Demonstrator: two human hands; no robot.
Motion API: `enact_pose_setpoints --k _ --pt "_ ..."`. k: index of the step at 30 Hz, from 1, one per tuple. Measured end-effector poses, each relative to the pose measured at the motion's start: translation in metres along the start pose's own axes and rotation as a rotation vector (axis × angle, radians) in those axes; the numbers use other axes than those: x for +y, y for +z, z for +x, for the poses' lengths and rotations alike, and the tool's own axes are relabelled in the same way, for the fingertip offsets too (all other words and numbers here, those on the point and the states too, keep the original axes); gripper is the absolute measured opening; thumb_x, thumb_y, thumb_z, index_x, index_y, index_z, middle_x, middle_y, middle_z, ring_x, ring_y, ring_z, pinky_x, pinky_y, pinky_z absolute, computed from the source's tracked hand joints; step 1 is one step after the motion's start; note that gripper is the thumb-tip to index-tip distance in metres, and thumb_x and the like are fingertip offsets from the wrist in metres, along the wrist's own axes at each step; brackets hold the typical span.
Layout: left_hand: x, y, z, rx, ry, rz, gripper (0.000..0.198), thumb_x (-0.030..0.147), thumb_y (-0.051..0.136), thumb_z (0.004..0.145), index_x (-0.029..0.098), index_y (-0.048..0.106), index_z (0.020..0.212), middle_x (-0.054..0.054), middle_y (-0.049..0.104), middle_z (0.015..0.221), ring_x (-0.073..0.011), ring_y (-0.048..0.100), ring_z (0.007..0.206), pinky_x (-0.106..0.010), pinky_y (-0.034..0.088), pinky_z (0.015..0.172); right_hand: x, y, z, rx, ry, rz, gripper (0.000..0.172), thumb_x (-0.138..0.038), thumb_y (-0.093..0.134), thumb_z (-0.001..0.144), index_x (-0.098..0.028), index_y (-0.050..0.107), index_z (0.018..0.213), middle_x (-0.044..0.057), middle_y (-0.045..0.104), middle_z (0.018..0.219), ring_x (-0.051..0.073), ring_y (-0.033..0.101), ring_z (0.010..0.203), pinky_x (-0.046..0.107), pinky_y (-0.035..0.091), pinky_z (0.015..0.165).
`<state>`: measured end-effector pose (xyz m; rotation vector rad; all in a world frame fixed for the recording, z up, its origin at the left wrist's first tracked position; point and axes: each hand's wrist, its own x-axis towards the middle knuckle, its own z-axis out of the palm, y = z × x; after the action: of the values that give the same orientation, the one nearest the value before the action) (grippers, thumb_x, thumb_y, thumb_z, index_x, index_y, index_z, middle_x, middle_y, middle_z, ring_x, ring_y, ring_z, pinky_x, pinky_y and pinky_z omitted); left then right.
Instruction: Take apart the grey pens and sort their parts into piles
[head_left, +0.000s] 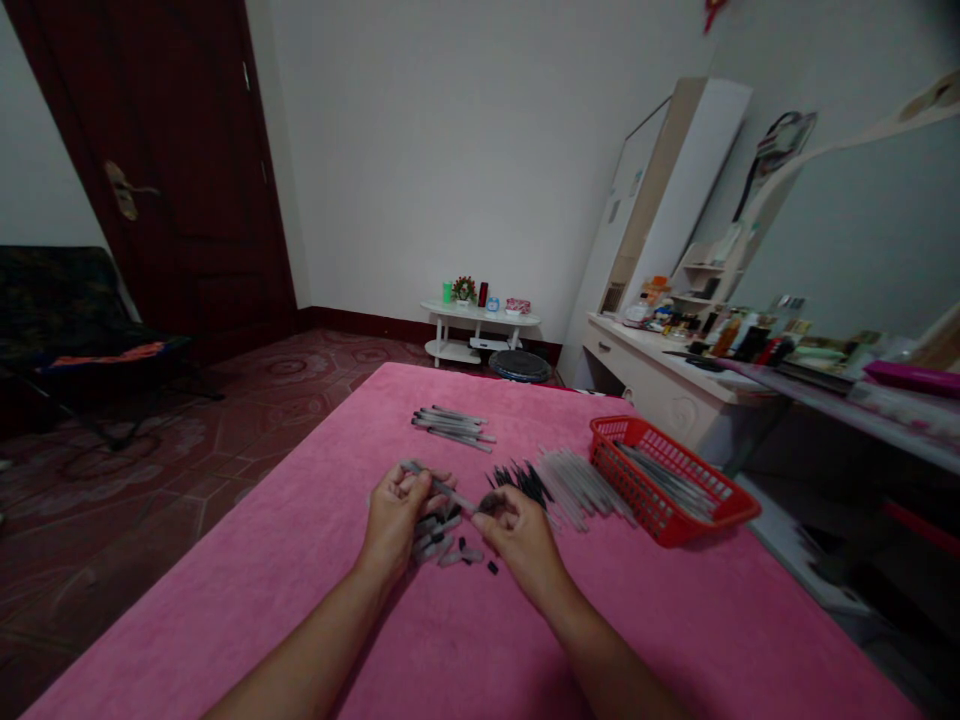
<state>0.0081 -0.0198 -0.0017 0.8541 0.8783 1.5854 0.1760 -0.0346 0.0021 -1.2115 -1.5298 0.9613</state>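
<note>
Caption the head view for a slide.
Left hand and right hand hold a slim pen-like rod above a pink cloth, a red basket of slender sticks at right.

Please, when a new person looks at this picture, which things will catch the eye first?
Probably the bright pink cover, filling much of the foreground. On it, the red basket holding slender grey sticks stands out at the right. Near the middle, the left hand and right hand hold one pen-like piece between them.
</note>
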Motion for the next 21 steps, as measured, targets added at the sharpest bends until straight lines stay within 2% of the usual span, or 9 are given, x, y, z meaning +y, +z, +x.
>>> enact_pose_setpoints --k 2,4,7,8,10,13,18,21 --pt "0.0 -0.0004 0.0003 0.004 -0.002 -0.01 0.035 0.04 0.071 0.073 0.018 0.051 0.09 -0.007 0.073 0.086 -0.0204 0.071 0.08 -0.031 0.056 0.071 -0.0001 0.0 0.0001 -0.044 0.027 0.005 0.027 -0.04 0.056 0.079 -0.015 0.061 0.073 0.0 0.058 0.06 0.009 0.047 0.046 0.021 0.035 0.043" --pt "0.0002 -0.0006 0.0002 0.005 -0.009 -0.014 0.036 0.04 0.072 0.072 0.018 0.051 0.091 -0.007 0.073 0.086 -0.0208 0.071 0.08 -0.031 0.056 0.07 -0.0006 0.0 0.0002 -0.071 0.04 -0.005 0.03 -0.039 0.052 0.082 -0.014 0.06 0.068 0.001 0.057 0.057 0.01 0.048 0.045 0.021 0.035 0.042" --pt "0.001 -0.0003 -0.0006 0.002 -0.006 -0.002 0.036 0.04 0.071 0.073 0.018 0.051 0.092 -0.007 0.073 0.086 -0.0213 0.071 0.081 -0.03 0.056 0.069 -0.0006 0.0002 0.0005 -0.015 0.01 -0.018 0.016 -0.031 0.062 0.073 -0.015 0.06 0.073 0.0 0.058 0.062 0.01 0.05 0.05 0.019 0.035 0.043" --pt "0.0012 -0.0001 -0.001 0.001 -0.002 0.002 0.035 0.04 0.071 0.073 0.018 0.051 0.092 -0.008 0.073 0.086 -0.0214 0.071 0.082 -0.03 0.056 0.069 0.0 0.0004 0.0007 0.002 0.005 -0.012 0.017 -0.031 0.065 0.071 -0.015 0.06 0.076 0.0 0.058 0.064 0.01 0.05 0.051 0.019 0.035 0.043" --pt "0.0015 0.0002 -0.0015 0.001 0.003 0.002 0.035 0.04 0.071 0.073 0.018 0.052 0.091 -0.008 0.073 0.086 -0.0216 0.071 0.082 -0.03 0.056 0.069 0.0021 0.001 0.0009 -0.021 0.027 0.012 0.022 -0.037 0.063 0.075 -0.016 0.059 0.079 0.0 0.059 0.063 0.009 0.048 0.045 0.019 0.034 0.04" --pt "0.0016 0.0003 -0.0019 0.002 -0.003 -0.008 0.036 0.04 0.072 0.072 0.018 0.052 0.091 -0.007 0.073 0.086 -0.0216 0.071 0.08 -0.032 0.056 0.069 0.0049 0.002 0.0007 -0.11 0.101 0.029 0.032 -0.044 0.05 0.083 -0.015 0.058 0.073 -0.001 0.056 0.054 0.008 0.044 0.036 0.02 0.031 0.036" --pt "0.0025 0.0008 -0.0026 -0.011 0.004 0.013 0.033 0.04 0.07 0.074 0.017 0.052 0.089 -0.007 0.073 0.086 -0.021 0.071 0.08 -0.032 0.056 0.071 -0.0004 0.002 -0.0008 -0.045 0.09 0.05 0.022 -0.035 0.067 0.069 -0.015 0.057 0.071 -0.003 0.054 0.053 0.008 0.046 0.04 0.018 0.034 0.037" --pt "0.0034 0.0012 -0.0032 -0.016 0.002 0.009 0.032 0.04 0.07 0.074 0.017 0.052 0.087 -0.007 0.073 0.085 -0.0212 0.071 0.08 -0.033 0.057 0.071 -0.0045 0.0021 -0.0021 -0.088 0.168 0.088 0.033 -0.048 0.063 0.072 -0.016 0.055 0.075 -0.003 0.055 0.053 0.007 0.045 0.036 0.017 0.031 0.032"
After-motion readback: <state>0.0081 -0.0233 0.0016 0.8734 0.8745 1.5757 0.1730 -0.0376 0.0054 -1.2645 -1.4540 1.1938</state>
